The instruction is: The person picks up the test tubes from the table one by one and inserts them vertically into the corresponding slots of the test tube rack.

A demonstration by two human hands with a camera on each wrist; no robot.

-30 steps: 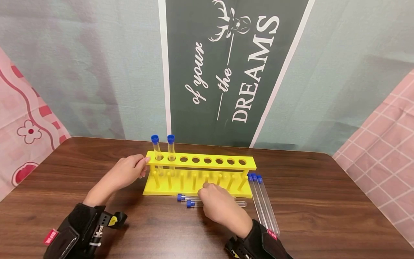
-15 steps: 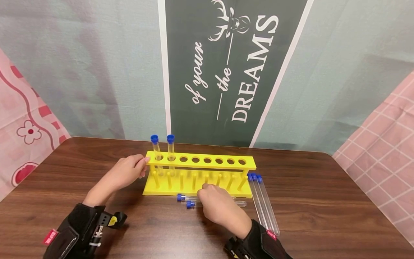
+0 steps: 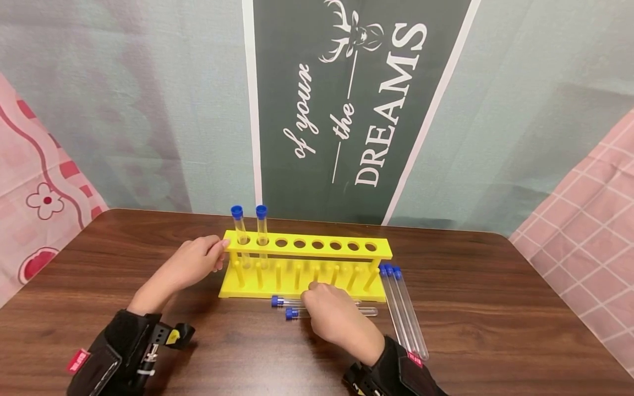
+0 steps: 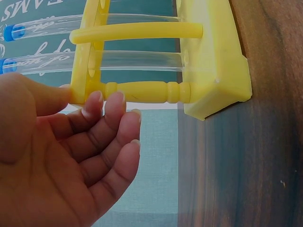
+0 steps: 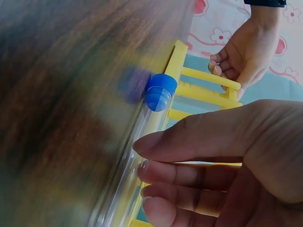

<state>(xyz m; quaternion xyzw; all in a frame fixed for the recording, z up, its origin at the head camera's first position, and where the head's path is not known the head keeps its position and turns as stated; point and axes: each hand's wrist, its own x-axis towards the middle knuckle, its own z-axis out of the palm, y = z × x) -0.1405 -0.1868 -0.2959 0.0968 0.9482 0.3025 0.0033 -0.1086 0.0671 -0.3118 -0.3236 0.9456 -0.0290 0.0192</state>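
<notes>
Left hand (image 3: 190, 265): thumb and fingertips touch the left end of the yellow rack (image 3: 307, 247), fingers loosely bent
Right hand (image 3: 333, 313): lies over two capped tubes (image 3: 287, 307) flat on the table (image 3: 495, 308) just near of the rack; fingers reach down to them, grip cannot be told
Rack: two upright tubes (image 3: 250, 231) in the leftmost holes
Right of rack: three loose tubes (image 3: 403, 313) side by side
</notes>
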